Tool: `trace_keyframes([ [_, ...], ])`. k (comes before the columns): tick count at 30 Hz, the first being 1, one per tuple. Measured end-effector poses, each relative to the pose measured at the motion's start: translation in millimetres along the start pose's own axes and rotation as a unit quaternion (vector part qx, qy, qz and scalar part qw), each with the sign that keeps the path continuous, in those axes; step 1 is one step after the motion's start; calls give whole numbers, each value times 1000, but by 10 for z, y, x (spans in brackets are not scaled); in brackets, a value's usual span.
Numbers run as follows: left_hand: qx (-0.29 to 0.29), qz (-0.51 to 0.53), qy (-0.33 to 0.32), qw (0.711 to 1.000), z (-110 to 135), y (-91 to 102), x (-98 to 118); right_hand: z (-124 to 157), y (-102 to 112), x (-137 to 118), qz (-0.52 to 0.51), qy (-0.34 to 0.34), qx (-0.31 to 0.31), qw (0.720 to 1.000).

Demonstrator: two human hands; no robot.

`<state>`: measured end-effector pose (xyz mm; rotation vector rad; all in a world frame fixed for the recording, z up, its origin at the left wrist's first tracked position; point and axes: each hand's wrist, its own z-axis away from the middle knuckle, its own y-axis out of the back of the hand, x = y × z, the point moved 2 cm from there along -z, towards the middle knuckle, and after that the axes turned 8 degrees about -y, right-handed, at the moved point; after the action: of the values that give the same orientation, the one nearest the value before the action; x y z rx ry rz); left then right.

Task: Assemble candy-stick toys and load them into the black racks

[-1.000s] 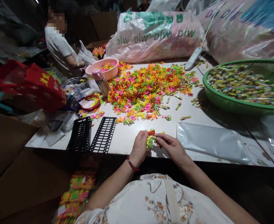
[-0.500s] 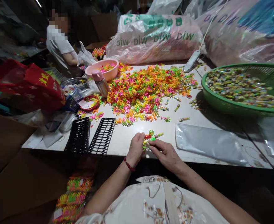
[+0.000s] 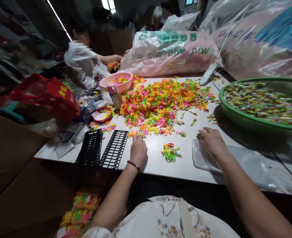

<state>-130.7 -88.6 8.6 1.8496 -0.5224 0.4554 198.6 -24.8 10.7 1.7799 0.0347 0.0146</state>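
Observation:
A small bundle of bright plastic pieces (image 3: 170, 152) lies on the white table (image 3: 156, 162) between my hands, held by neither. My left hand (image 3: 138, 150), with a red bead bracelet at the wrist, reaches to the near edge of the big heap of neon plastic pieces (image 3: 161, 99); its fingertips are curled down onto pieces there. My right hand (image 3: 212, 141) rests on the corner of a clear plastic bag (image 3: 235, 158), fingers bent at a small wrapped piece by the bag's edge. Whether either hand grips anything is hidden.
Two black grid racks (image 3: 103, 148) lie left of my left hand. A green basket (image 3: 245, 120) of wrapped pieces stands at the right. A pink bowl (image 3: 116, 81), a bottle (image 3: 115, 94), a red bag (image 3: 49, 96) and big filled plastic sacks (image 3: 170, 53) surround the heap. Another person (image 3: 82, 61) sits far left.
Both hands let go of the bundle they held together; it now lies on the table. My left hand moved to the heap, my right hand out to the clear bag.

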Motion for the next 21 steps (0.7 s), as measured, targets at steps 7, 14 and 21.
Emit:
trace_keyframes([
  [7,-3,-117,-33,993,-411,21,-369,-109,-66,-1,-2,-26,-45,999],
  [14,30,-96,-24,995,-502,20,-553,214,401,-439,-310,-111,8,944],
  [21,-6,-64,-56,996,-523,86,-624,624,534,-838,-393,-20,-41,918],
])
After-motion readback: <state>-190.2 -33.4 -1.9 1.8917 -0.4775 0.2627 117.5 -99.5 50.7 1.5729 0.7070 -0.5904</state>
